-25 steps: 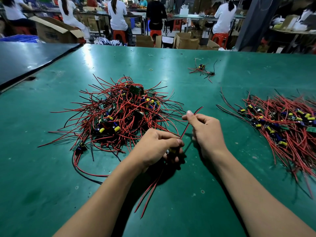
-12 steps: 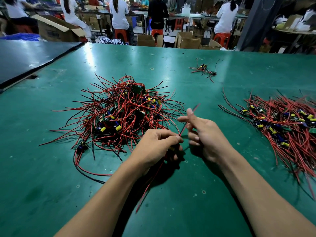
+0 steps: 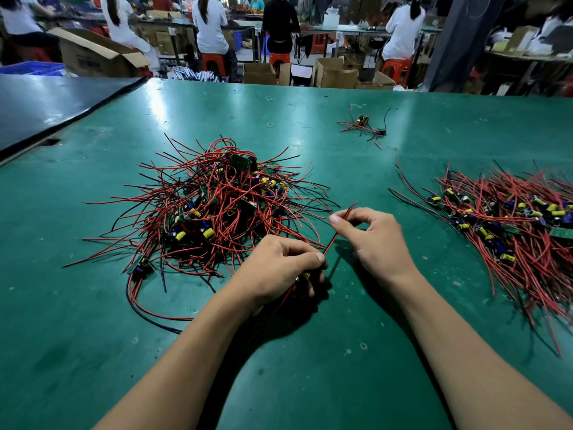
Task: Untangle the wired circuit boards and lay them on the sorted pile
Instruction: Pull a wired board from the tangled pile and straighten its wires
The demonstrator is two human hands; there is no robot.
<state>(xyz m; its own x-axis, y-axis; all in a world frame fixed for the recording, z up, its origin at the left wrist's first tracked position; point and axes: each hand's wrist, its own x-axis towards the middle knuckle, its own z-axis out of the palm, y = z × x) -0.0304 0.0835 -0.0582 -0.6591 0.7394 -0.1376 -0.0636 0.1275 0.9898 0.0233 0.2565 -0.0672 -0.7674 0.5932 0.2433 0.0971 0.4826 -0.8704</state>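
A tangled heap of small circuit boards with red and black wires lies left of centre on the green table. The sorted pile spreads out at the right, its wires lying roughly in line. My left hand grips one wired board just in front of the heap; the board is mostly hidden under my fingers. My right hand pinches a red wire of that board between thumb and forefinger, and the wire runs taut between both hands.
A single stray board with wires lies at the far middle of the table. A small rubber band lies beyond the heap. A dark table adjoins at the left. People sit at benches past the far edge, among cardboard boxes.
My right hand has slid along the red wire and closed its pinch on it, forefinger now curled. My left hand keeps its grip on the board in almost the same spot.
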